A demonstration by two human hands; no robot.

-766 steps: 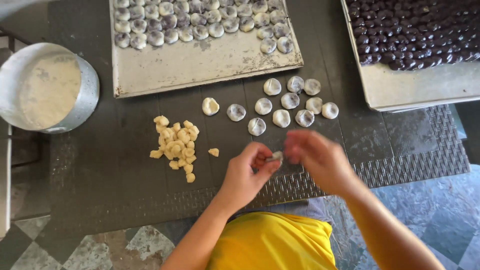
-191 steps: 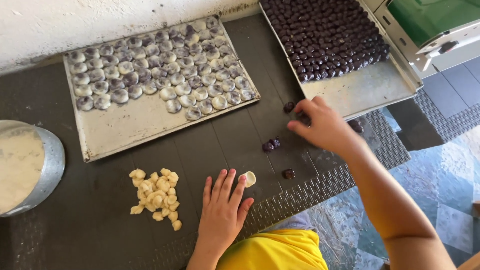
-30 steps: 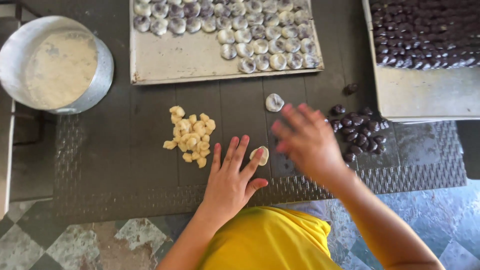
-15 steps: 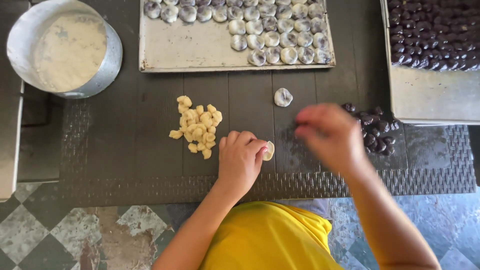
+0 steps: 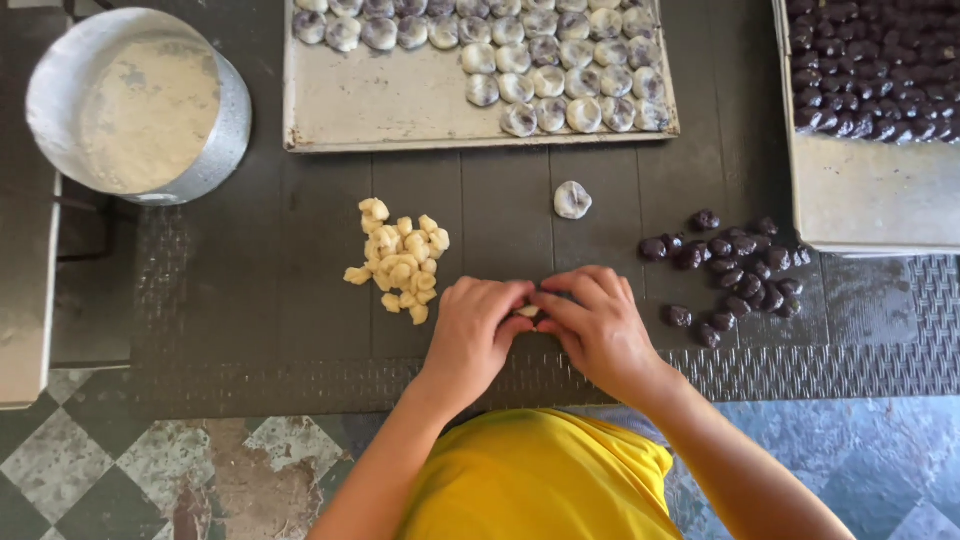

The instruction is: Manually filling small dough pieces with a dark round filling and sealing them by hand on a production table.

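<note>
Left hand [image 5: 478,325], right hand [image 5: 598,322] pinch pale dough piece [image 5: 527,312] together (mostly hidden), beside dark balls [image 5: 735,275].

Both hands are down together on the dark surface [image 5: 250,300], fingertips meeting. The left hand [image 5: 478,330] lies palm down, fingers curled inward toward the right. The right hand [image 5: 597,325] mirrors it, fingers bent and pointing left, knuckles raised. The fingertips pinch at one spot between them, where a small pale piece [image 5: 527,311] just shows. Both bare forearms angle up from the near edge of the surface, converging at the wrists.
</note>
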